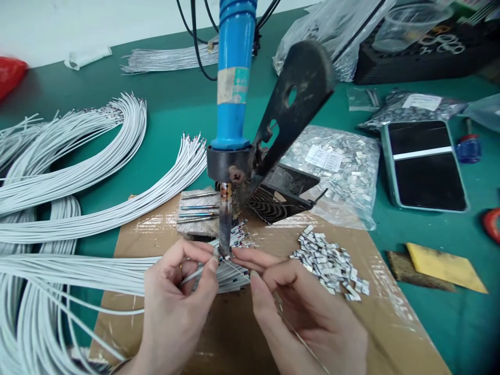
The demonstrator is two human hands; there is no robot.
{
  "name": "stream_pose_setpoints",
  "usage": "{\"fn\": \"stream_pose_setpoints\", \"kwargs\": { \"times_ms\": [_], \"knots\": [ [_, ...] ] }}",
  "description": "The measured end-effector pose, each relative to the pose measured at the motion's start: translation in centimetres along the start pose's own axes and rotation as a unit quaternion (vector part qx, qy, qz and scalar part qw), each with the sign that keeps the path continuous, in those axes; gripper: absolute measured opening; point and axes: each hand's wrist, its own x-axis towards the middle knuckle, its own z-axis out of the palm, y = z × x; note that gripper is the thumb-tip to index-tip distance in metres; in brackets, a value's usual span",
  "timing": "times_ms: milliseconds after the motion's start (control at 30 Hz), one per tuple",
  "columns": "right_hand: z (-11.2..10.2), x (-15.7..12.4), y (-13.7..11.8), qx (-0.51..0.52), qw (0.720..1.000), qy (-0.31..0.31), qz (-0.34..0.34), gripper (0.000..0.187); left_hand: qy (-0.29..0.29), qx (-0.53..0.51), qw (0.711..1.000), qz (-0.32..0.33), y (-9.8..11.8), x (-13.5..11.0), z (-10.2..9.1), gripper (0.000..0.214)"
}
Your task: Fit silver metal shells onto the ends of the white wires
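A blue-handled soldering iron [234, 78] hangs upright, clamped in a black metal bracket [292, 99], with its tip pointing down between my hands. My left hand [182, 297] is closed in a pinch on a white wire, its end right at the iron's tip. Thin solder wire [297, 333] runs through my right hand [304, 307], whose thumb and fingers are closed near the tip. A small metal piece seems to sit at the tip, mostly hidden by my fingertips. Behind my hands lies a bundle of white wires [117, 271].
Small metal-and-white pieces [332, 263] lie piled on the cardboard [375, 323]. A small fan [281, 192] stands behind the iron. Further right are a bag of pieces [351, 177], a phone [425, 166] and a yellow sponge [445, 265]. More wire bundles [128, 135] cover the left.
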Motion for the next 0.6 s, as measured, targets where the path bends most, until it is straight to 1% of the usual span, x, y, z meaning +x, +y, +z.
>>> {"fn": "stream_pose_setpoints", "kwargs": {
  "times_ms": [133, 200, 300, 333, 433, 567, 600],
  "knots": [
    [0.07, 0.02, 0.12, 0.003, 1.0, 0.0, -0.013, 0.022, -0.033, 0.016, 0.999, 0.011, 0.02, 0.02, -0.26, 0.014],
    [0.08, 0.05, 0.13, 0.004, 1.0, 0.0, -0.016, 0.022, -0.026, 0.013, 1.0, 0.008, 0.16, -0.02, -0.15, 0.015],
    [0.07, 0.1, 0.04, 0.001, 1.0, 0.006, -0.017, 0.022, 0.014, -0.005, 1.0, -0.008, 0.5, -0.18, 0.3, 0.016],
    [0.06, 0.11, 0.0, -0.002, 1.0, 0.007, -0.017, 0.022, 0.019, -0.009, 1.0, -0.01, 0.6, -0.24, 0.43, 0.016],
    [0.06, 0.12, -0.13, -0.014, 1.0, 0.01, -0.018, 0.022, 0.011, -0.011, 1.0, -0.006, 0.72, -0.31, 0.6, 0.015],
    [0.16, 0.13, -0.16, -0.01, 1.0, 0.014, -0.018, 0.022, 0.024, -0.009, 1.0, -0.005, 0.58, -0.18, 0.37, 0.015],
    [0.19, 0.14, -0.15, -0.009, 1.0, 0.014, -0.02, 0.023, 0.012, -0.005, 1.0, 0.0, 0.54, -0.12, 0.29, 0.014]
  ]
}}
